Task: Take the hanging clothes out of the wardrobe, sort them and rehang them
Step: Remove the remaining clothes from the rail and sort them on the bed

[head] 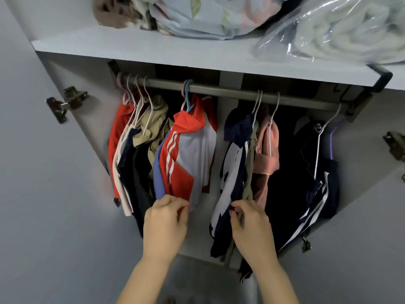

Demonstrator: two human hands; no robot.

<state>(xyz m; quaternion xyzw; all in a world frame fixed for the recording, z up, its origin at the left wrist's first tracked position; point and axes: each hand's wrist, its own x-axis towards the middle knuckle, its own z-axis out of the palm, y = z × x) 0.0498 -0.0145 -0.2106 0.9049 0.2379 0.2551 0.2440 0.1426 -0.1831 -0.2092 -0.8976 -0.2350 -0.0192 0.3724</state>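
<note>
Red-and-white jacket [186, 154] hem pinched by left hand [164, 222]; right hand [252, 224] pinches navy garment [234, 172]; open gap between, under the rail [219, 89].

1 camera, worn on the head, gives the only view. It faces forward and down into the open wardrobe [87, 84] from close range. It is near enough that the left grip [165, 218] and right grip [252, 224] enter from the bottom edge and meet the hanging clothes [188, 150]. The rail [230, 91] crosses the upper middle, sloping down to the right. The lens sits above the shelf [131, 49], whose top face shows. Wide-angle bending splays the wardrobe's side walls outward.
</note>
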